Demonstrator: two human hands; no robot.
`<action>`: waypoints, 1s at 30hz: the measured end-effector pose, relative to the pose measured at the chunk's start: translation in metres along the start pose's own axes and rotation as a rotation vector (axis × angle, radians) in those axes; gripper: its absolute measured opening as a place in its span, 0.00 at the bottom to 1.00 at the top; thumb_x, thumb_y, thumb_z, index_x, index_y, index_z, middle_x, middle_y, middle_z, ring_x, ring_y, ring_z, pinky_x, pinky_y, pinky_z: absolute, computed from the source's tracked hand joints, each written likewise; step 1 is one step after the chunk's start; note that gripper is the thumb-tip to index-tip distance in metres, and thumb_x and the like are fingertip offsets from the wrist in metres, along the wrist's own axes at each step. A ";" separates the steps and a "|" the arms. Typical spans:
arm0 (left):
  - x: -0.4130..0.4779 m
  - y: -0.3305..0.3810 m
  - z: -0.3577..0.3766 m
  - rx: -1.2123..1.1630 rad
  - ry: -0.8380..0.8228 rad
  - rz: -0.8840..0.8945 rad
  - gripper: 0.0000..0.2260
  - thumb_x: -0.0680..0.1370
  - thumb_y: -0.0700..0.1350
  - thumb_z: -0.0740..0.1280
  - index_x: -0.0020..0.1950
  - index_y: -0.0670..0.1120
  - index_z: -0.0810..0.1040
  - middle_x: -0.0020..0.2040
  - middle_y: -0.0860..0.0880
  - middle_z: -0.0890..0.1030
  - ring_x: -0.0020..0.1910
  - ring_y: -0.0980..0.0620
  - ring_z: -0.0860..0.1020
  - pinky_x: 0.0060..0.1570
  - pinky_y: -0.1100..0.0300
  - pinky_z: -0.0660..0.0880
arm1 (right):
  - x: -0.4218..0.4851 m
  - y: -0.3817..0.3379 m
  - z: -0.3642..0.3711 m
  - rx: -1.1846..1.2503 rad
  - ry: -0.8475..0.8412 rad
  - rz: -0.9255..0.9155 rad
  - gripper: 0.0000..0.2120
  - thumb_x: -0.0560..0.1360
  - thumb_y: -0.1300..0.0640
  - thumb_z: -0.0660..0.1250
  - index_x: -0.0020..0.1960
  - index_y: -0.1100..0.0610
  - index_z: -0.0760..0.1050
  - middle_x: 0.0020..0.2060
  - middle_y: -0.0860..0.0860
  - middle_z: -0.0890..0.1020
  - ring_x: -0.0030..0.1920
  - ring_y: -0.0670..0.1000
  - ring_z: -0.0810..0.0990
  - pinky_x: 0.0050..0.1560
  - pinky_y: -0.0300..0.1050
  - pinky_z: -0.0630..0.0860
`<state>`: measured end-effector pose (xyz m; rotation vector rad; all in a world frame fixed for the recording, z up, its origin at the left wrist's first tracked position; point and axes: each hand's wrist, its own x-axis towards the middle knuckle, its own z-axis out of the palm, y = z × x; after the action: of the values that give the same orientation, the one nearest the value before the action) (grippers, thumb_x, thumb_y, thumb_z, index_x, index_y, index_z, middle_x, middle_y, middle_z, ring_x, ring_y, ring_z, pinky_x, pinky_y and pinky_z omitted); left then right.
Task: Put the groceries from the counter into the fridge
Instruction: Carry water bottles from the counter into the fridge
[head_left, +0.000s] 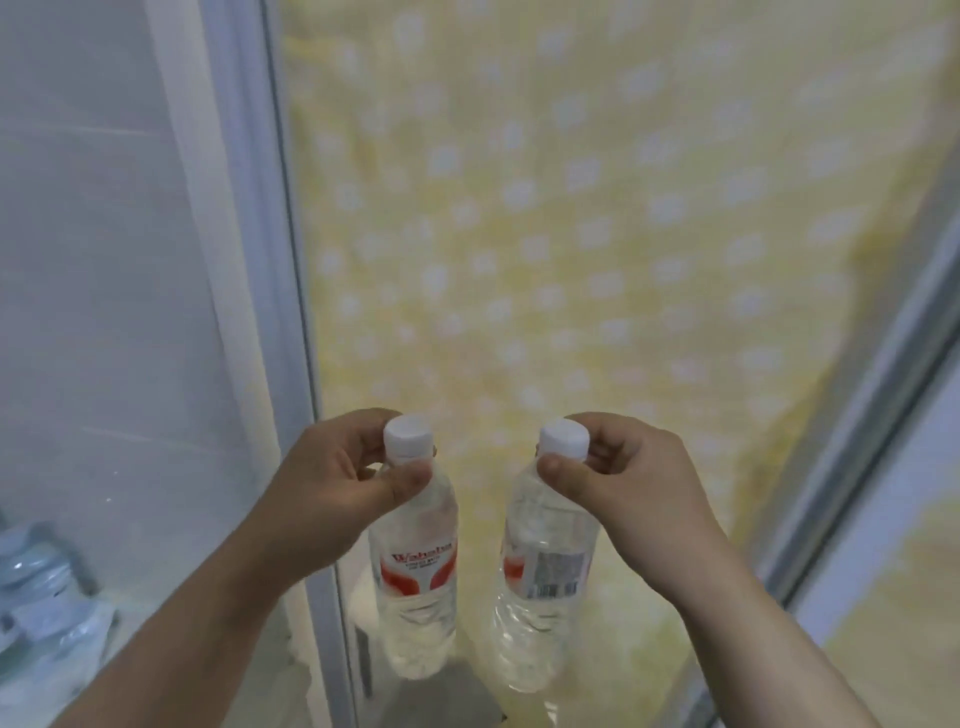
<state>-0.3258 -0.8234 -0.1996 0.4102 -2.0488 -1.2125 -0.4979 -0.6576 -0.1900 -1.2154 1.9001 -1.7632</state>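
Two clear plastic water bottles with white caps are being held up by the necks, one by each of the hands: the red-labelled bottle (414, 561) is being pinched just under its cap by the left hand (332, 488), and the barcode-side bottle (545, 566) is being gripped the same way by the right hand (623, 483). Both bottles are being hung upright, close together but apart, in front of a pale yellow cloth with white dots (571, 234), with a whitish panel (130, 260) being seen at the left.
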 end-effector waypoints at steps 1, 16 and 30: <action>0.000 0.005 0.015 -0.005 -0.018 0.013 0.18 0.65 0.55 0.73 0.47 0.44 0.82 0.45 0.44 0.84 0.45 0.50 0.83 0.46 0.54 0.80 | -0.008 0.000 -0.015 -0.011 0.031 0.002 0.05 0.70 0.62 0.75 0.41 0.53 0.83 0.38 0.50 0.86 0.39 0.47 0.84 0.41 0.40 0.78; 0.014 0.075 0.246 -0.184 -0.412 0.182 0.17 0.63 0.57 0.70 0.44 0.47 0.83 0.44 0.44 0.83 0.45 0.47 0.82 0.45 0.53 0.77 | -0.139 0.008 -0.225 -0.116 0.480 0.088 0.09 0.70 0.63 0.75 0.43 0.48 0.84 0.38 0.49 0.86 0.40 0.45 0.83 0.44 0.44 0.79; 0.031 0.135 0.487 -0.438 -1.039 0.278 0.18 0.60 0.60 0.71 0.48 0.58 0.81 0.49 0.47 0.84 0.49 0.47 0.82 0.53 0.46 0.78 | -0.243 0.018 -0.364 -0.379 0.990 0.342 0.09 0.72 0.63 0.74 0.46 0.49 0.84 0.42 0.49 0.87 0.45 0.49 0.85 0.49 0.46 0.80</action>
<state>-0.6831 -0.4655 -0.2213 -0.8637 -2.3867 -1.8437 -0.6107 -0.2348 -0.2079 0.0404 2.8262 -2.0277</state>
